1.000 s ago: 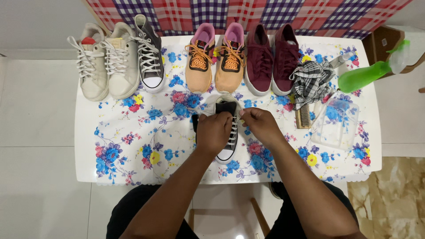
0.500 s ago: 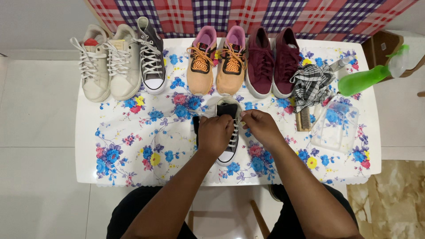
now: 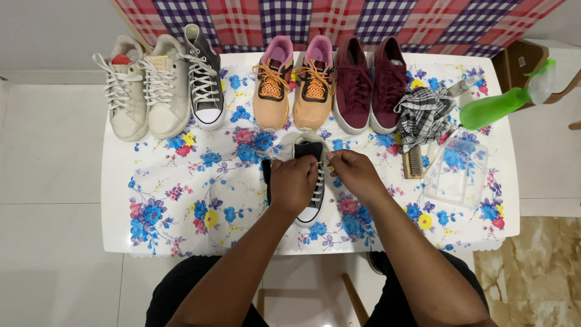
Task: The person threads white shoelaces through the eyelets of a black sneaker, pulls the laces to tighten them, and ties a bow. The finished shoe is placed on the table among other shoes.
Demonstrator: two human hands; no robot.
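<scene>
A black canvas sneaker (image 3: 310, 206) with a white toe cap and white laces lies in the middle of the floral table (image 3: 181, 200), toe pointing toward me. My left hand (image 3: 293, 181) rests over the sneaker's lacing and pinches a white lace. Beside it, my right hand (image 3: 356, 172) pinches the other lace end at the shoe's right edge. The matching black sneaker (image 3: 206, 79) stands in the back row.
Along the back edge stand a pair of white sneakers (image 3: 145, 91), orange-pink sneakers (image 3: 295, 85) and maroon sneakers (image 3: 370, 85). At the right lie a checked cloth (image 3: 423, 115), a brush (image 3: 414, 161), a clear plastic tray (image 3: 457, 175) and a green spray bottle (image 3: 502, 104).
Both hands have stayed on the black sneaker's laces, with only small finger shifts. The view has tilted slightly.
</scene>
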